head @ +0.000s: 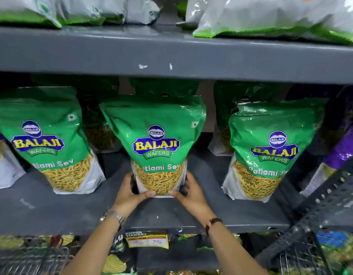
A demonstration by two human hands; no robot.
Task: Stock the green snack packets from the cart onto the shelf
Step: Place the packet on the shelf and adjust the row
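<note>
A green Balaji Ratlami Sev packet [156,143] stands upright in the middle of the grey shelf [52,211]. My left hand [130,192] grips its lower left corner and my right hand [188,192] grips its lower right corner, thumbs across the packet's base. Two matching green packets stand on the same shelf, one to the left [46,135] and one to the right [271,147]. More green packets stand behind them in shadow. The wire cart [28,261] shows at the bottom left, blurred.
The shelf above [171,54] carries white-and-green bags lying flat. Purple packets [342,143] stand at the far right, next to a perforated upright [330,197]. A yellow price tag [147,240] hangs on the shelf's front edge. Other snack packets lie below.
</note>
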